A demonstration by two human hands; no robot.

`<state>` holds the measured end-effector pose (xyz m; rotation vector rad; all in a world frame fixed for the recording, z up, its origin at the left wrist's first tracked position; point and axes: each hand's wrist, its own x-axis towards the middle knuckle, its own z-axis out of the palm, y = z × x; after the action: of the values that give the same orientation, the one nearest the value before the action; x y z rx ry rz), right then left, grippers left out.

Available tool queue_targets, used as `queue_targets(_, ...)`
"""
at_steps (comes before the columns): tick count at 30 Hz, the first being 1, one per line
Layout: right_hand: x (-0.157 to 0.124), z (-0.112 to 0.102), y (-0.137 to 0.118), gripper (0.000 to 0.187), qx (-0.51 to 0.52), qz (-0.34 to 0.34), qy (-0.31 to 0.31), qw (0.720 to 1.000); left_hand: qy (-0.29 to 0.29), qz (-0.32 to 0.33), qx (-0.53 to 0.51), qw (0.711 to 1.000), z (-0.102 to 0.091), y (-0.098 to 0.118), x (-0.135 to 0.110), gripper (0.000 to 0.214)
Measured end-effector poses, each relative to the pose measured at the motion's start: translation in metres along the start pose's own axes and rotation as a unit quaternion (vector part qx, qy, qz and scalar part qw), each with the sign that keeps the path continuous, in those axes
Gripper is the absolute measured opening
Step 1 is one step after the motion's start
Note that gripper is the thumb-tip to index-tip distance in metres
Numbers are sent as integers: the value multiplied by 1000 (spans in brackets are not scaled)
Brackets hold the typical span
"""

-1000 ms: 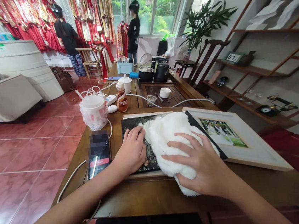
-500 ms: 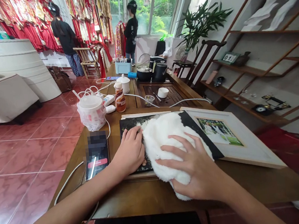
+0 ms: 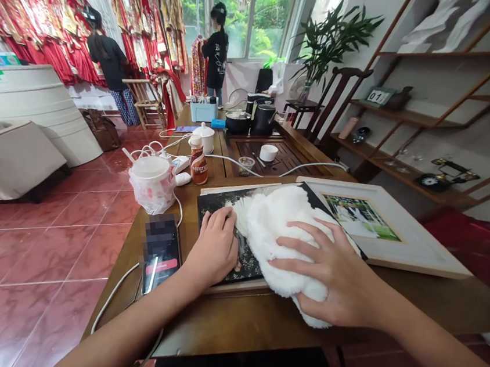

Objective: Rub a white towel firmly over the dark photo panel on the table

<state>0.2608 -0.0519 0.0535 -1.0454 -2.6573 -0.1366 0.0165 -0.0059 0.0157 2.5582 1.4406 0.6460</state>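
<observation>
A dark picture panel (image 3: 248, 259) with pale patterns lies on the wooden table in front of me. My left hand (image 3: 217, 246) rests on its left part, fingers stretched out and holding nothing. My right hand (image 3: 330, 271) grips a white fluffy cloth (image 3: 281, 226), its fingers spread across the top and the thumb low on the near side. The cloth is bunched on the panel's right half and hides much of it. Part of the cloth hangs past the panel's near edge. Beside the panel, a framed wedding photo (image 3: 362, 218) in a pale frame lies at an angle.
Left of the panel are a phone (image 3: 160, 256) on a cable and a bagged white cup (image 3: 152, 181). Behind stand a Nescafé bottle (image 3: 198, 162), a lidded white cup (image 3: 205, 138) and a small white bowl (image 3: 268, 153). Two people stand near hanging red garments (image 3: 59, 45).
My right hand has slid the white cloth a little to the right across the panel, baring more of its middle. My left hand has stayed in nearly the same place.
</observation>
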Motion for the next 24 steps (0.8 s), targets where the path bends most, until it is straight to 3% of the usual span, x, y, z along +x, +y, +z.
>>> queue_targets(13, 25, 2, -11, 45, 15, -47, -43, 998, -4, 3, -3, 1000, 0, 3, 1, 35)
queue_targets(24, 5, -7, -1, 43, 3, -23, -36, 999, 2, -1, 3, 1000, 1, 0, 0, 44)
